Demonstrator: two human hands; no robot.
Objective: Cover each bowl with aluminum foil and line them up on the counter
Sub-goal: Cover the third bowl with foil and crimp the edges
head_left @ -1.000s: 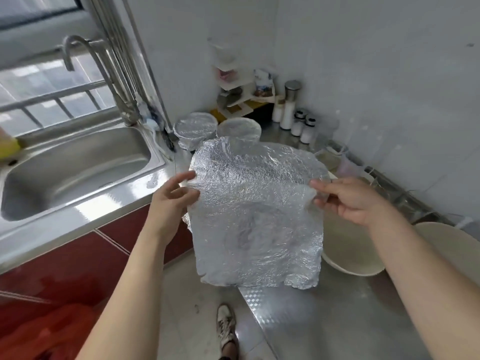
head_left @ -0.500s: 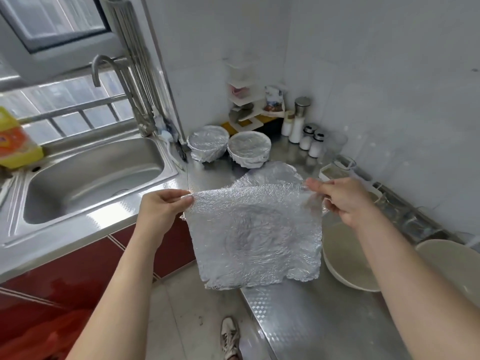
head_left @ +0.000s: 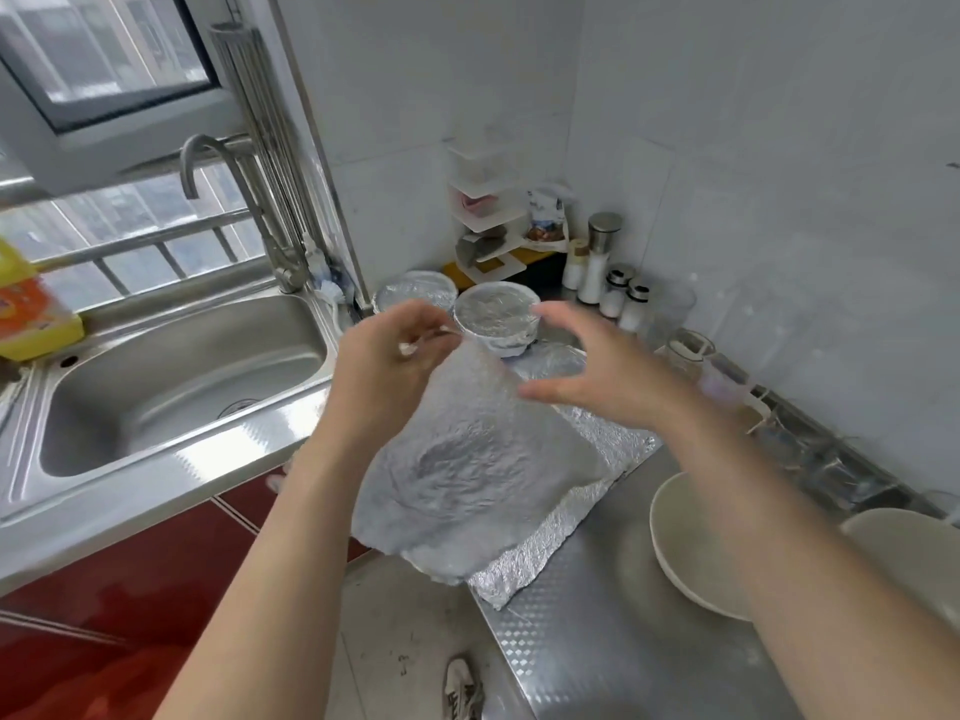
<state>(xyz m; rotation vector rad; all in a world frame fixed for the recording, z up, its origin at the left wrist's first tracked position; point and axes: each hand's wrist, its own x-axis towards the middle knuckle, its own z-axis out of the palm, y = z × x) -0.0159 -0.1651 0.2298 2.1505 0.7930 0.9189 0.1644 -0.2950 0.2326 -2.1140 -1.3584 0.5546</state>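
Pinching the top corner of a crinkled silver sheet of aluminium foil, the left hand is holding it up over the near-left edge of the stainless steel table, its grip closed on the foil. The sheet is hanging slack and tilted. The right hand is hovering just right of it, blurred, fingers spread and curved, its grip loose and holding nothing.

A second foil sheet is lying flat on the table beneath, its near corner poking past the table edge. A strip of bare embossed steel is showing between that sheet and a bare cream bowl at the right; another cream bowl is sitting further right. At the far end, a foil-covered round bowl is standing just beside another covered bowl, ahead of a cluster of white shaker jars in the corner.

A steel sink is lying to the left. A yellow and orange packet is resting on its far-left rim; its print is too blurred to read.
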